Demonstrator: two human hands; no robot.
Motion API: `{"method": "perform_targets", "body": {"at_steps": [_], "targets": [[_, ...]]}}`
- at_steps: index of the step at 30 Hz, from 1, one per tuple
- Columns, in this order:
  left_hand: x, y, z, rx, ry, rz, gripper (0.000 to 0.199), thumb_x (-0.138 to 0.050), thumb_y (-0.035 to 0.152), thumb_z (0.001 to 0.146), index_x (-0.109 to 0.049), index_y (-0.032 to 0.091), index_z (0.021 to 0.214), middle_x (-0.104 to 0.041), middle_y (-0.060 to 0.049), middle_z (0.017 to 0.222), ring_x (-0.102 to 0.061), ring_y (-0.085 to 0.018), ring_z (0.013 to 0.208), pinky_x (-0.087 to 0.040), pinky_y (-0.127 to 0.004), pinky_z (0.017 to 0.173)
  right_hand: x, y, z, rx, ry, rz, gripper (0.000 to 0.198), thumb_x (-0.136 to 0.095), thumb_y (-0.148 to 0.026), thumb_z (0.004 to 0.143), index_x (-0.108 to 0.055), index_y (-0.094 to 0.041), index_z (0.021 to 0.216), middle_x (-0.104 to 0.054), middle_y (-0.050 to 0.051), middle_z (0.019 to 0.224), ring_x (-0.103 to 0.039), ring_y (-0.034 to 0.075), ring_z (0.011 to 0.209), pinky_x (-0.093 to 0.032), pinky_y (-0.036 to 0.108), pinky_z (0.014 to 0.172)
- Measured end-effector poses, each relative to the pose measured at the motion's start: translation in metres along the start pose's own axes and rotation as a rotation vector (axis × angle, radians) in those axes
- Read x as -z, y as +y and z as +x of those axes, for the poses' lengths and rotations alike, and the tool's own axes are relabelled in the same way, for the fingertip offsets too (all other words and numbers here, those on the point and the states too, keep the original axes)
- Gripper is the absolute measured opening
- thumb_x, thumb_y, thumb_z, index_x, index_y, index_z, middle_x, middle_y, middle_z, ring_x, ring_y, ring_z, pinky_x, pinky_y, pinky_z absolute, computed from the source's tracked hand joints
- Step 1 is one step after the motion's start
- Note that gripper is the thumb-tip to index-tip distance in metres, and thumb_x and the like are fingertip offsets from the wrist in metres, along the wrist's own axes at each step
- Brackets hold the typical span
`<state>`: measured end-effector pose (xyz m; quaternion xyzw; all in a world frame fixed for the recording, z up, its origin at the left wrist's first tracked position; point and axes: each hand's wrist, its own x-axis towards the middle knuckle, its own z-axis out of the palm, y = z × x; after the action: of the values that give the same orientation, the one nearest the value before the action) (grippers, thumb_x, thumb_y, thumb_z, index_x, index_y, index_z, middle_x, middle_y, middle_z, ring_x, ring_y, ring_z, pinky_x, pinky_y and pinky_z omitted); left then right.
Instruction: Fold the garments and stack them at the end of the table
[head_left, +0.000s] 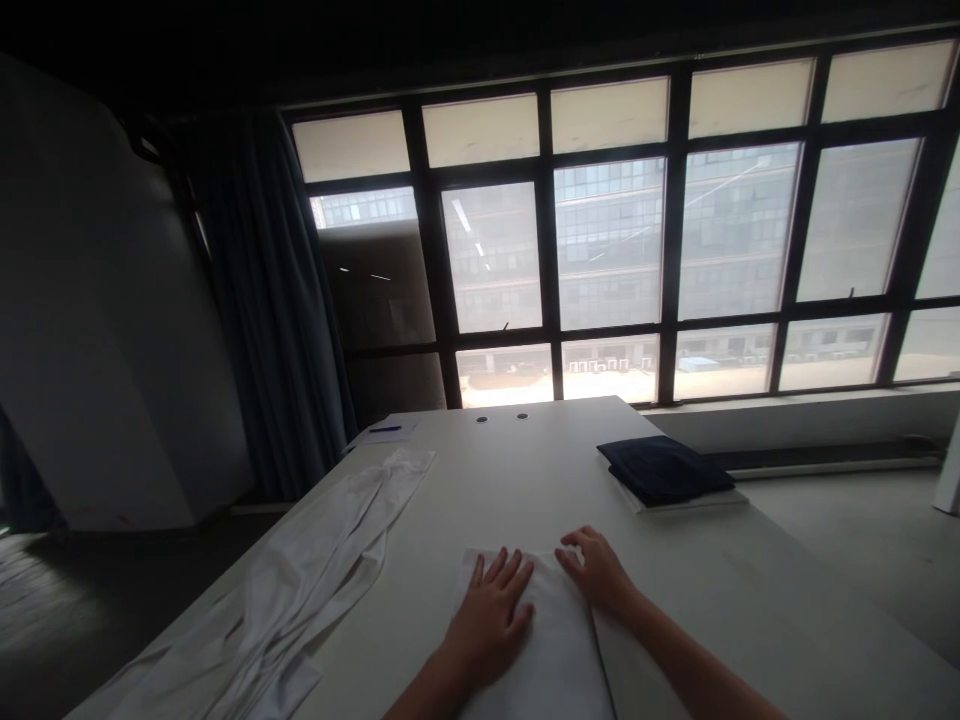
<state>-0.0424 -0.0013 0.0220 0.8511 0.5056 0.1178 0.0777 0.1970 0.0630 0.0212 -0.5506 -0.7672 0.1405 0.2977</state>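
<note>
A white cloth (555, 660), laid out as a flat strip with a straight right edge, lies on the white table (495, 480) in front of me. My left hand (491, 615) rests palm down on its left part, fingers spread. At the cloth's far right corner is my right hand (596, 570), its fingers bent and slightly apart, the tips near the edge. I cannot make out any fabric pinched between them. The near end of the cloth runs out of view at the bottom.
Crumpled white fabric (300, 580) stretches along the table's left side. A folded dark navy cloth (667, 468) sits on a white folded piece (731, 497) at the right edge. Paper with a pen (386, 429) lies at the far left corner. Windows and a blue curtain (270, 300) stand beyond.
</note>
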Motion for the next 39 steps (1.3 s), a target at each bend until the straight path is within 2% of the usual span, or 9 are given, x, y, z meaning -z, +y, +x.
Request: {"method": "perform_targets", "body": {"at_steps": [5, 9, 13, 17, 22, 25, 29, 35, 39], "targets": [[-0.003, -0.006, -0.004, 0.031, 0.14, -0.036, 0.048, -0.034, 0.047, 0.103, -0.043, 0.033, 0.149, -0.04, -0.004, 0.157, -0.031, -0.027, 0.147, -0.02, -0.058, 0.12, -0.022, 0.016, 0.003, -0.068, -0.048, -0.038, 0.027, -0.057, -0.045, 0.089, -0.072, -0.022, 0.087, -0.071, 0.006, 0.094, -0.063, 0.022, 0.093, -0.041, 0.03, 0.084], [-0.004, -0.01, -0.004, 0.048, 0.144, -0.006, 0.05, -0.032, 0.05, 0.103, -0.043, 0.031, 0.149, -0.039, -0.006, 0.157, -0.031, -0.028, 0.147, -0.02, -0.059, 0.12, -0.02, 0.019, 0.007, -0.103, -0.059, -0.078, 0.02, -0.058, -0.037, 0.087, -0.07, -0.021, 0.084, -0.071, 0.007, 0.093, -0.063, 0.021, 0.091, -0.04, 0.029, 0.081], [-0.005, -0.008, -0.006, 0.069, 0.054, 0.068, 0.061, -0.033, 0.062, 0.1, -0.032, 0.033, 0.154, -0.032, -0.006, 0.16, -0.024, -0.029, 0.149, -0.013, -0.061, 0.121, -0.012, 0.006, 0.001, -0.11, 0.002, -0.12, 0.023, -0.057, -0.029, 0.084, -0.067, -0.021, 0.103, -0.068, 0.01, 0.109, -0.059, 0.025, 0.105, -0.04, 0.033, 0.09], [-0.009, -0.004, -0.004, 0.135, 0.047, 0.113, 0.063, -0.025, 0.063, 0.101, -0.029, 0.033, 0.155, -0.028, -0.005, 0.162, -0.021, -0.029, 0.15, -0.011, -0.061, 0.121, -0.012, -0.026, -0.018, 0.067, 0.007, -0.131, 0.034, -0.045, -0.024, 0.09, -0.065, -0.024, 0.117, -0.063, 0.009, 0.129, -0.054, 0.024, 0.122, -0.034, 0.036, 0.105], [-0.01, -0.004, -0.002, 0.17, 0.053, 0.141, 0.057, -0.02, 0.05, 0.104, -0.035, 0.029, 0.154, -0.033, -0.004, 0.16, -0.024, -0.026, 0.15, -0.013, -0.057, 0.122, -0.033, -0.047, -0.044, 0.181, -0.229, -0.169, 0.062, -0.039, -0.044, 0.097, -0.04, -0.014, 0.151, -0.033, 0.014, 0.159, -0.025, 0.031, 0.148, -0.012, 0.051, 0.121], [-0.006, -0.006, -0.001, 0.203, 0.019, 0.147, 0.057, -0.024, 0.048, 0.102, -0.034, 0.027, 0.154, -0.029, -0.004, 0.161, -0.023, -0.025, 0.15, -0.014, -0.053, 0.123, -0.041, -0.041, -0.049, 0.211, -0.254, -0.158, 0.072, -0.031, -0.057, 0.098, -0.03, -0.014, 0.156, -0.021, 0.012, 0.163, -0.016, 0.03, 0.151, -0.007, 0.05, 0.123], [-0.001, -0.013, 0.001, 0.278, -0.012, 0.15, 0.065, -0.027, 0.056, 0.1, -0.031, 0.023, 0.156, -0.025, -0.007, 0.163, -0.018, -0.025, 0.151, -0.013, -0.05, 0.124, -0.04, -0.034, -0.042, 0.147, -0.249, -0.154, 0.084, -0.03, -0.067, 0.095, -0.027, -0.01, 0.156, -0.017, 0.013, 0.163, -0.015, 0.03, 0.151, -0.011, 0.048, 0.123], [-0.001, -0.03, 0.003, 0.369, 0.018, 0.147, 0.074, -0.023, 0.064, 0.097, -0.03, 0.02, 0.156, -0.023, -0.008, 0.163, -0.016, -0.027, 0.152, -0.013, -0.051, 0.122, -0.038, -0.032, -0.027, 0.172, -0.291, -0.158, 0.088, -0.028, -0.071, 0.094, -0.024, -0.01, 0.157, -0.017, 0.014, 0.164, -0.015, 0.028, 0.152, -0.01, 0.044, 0.124], [-0.002, -0.034, 0.005, 0.409, 0.059, 0.166, 0.074, -0.024, 0.063, 0.097, -0.033, 0.019, 0.155, -0.025, -0.01, 0.163, -0.017, -0.027, 0.152, -0.012, -0.052, 0.122, -0.031, -0.02, -0.021, 0.17, -0.313, -0.174, 0.091, -0.027, -0.076, 0.091, -0.022, -0.014, 0.158, -0.015, 0.013, 0.164, -0.01, 0.029, 0.152, 0.0, 0.052, 0.123]]}}
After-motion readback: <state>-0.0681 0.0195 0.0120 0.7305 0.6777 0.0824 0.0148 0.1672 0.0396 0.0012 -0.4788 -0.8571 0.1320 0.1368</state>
